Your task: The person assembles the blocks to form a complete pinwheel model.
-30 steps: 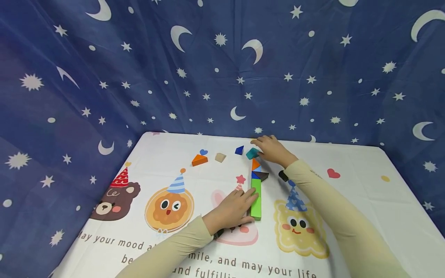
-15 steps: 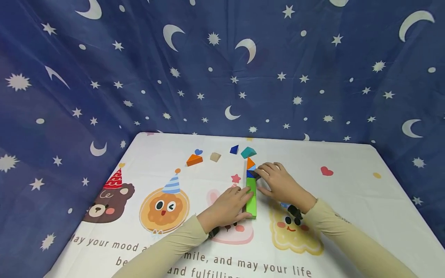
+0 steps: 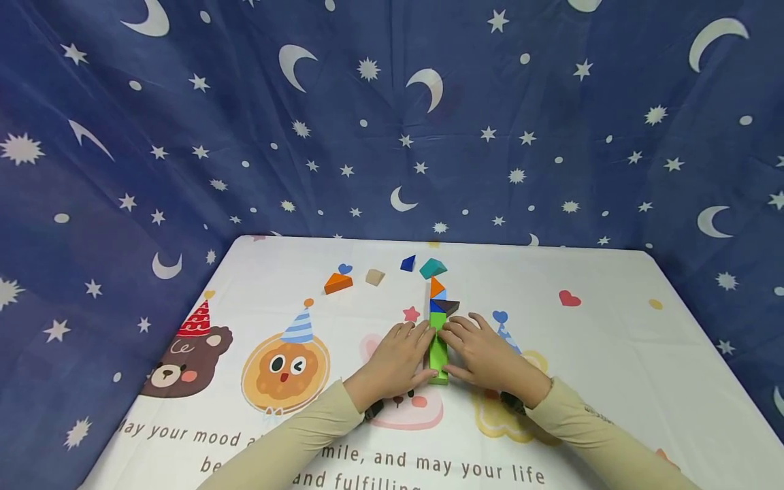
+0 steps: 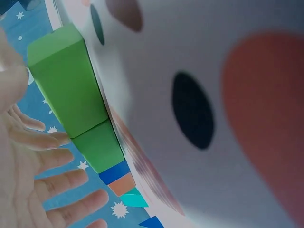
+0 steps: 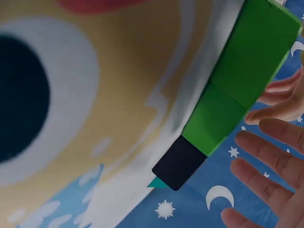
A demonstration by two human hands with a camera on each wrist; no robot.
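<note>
White printed tablecloth lies beneath. We note the right hand has left the dark wedge, now ahead of its fingers; it and the left hand, fingers extended, unclenched, flank the green blocks, apparently bracing both sides.

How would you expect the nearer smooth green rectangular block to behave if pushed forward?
The nearer green block seems stiff, given straight edges. Its flat faces suggest sliding, not rolling. It would likely shove the farther green rectangular block meeting its end.
</note>
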